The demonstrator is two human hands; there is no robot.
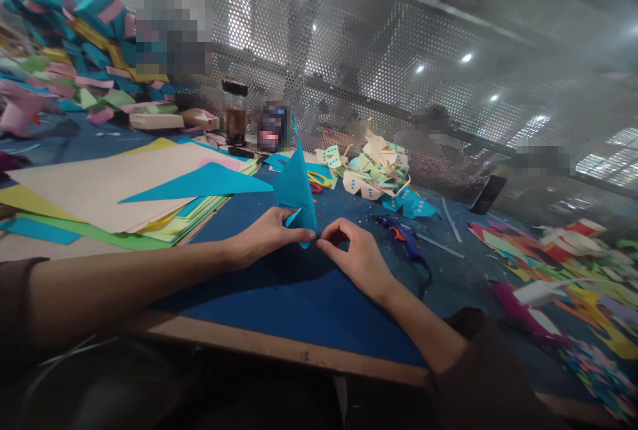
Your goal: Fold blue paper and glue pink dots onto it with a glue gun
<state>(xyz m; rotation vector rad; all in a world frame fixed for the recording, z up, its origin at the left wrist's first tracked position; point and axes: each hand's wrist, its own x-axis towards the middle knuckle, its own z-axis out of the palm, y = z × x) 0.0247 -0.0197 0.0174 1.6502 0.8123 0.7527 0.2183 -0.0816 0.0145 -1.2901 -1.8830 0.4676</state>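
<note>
A folded piece of blue paper (295,181) stands upright over the table, its pointed tip upward. My left hand (272,236) is closed on its lower part, thumb across the front near the bottom edge. Close by on the right, my right hand (355,254) has thumb and index finger pinched together at the paper's lower corner; whatever is between those fingertips is too small to make out. A blue glue gun (406,237) with an orange trigger lies right of my right hand. Behind the blue paper are scissors (319,181) with yellow and red handles.
Stacked coloured paper sheets (114,184) lie at left. Folded, dotted paper pieces (379,167) are heaped at the back, near a lidded jar (235,114). A phone (488,194), paper scraps (598,310) and a white power strip (541,294) are at right. The table's wooden edge (299,350) runs in front.
</note>
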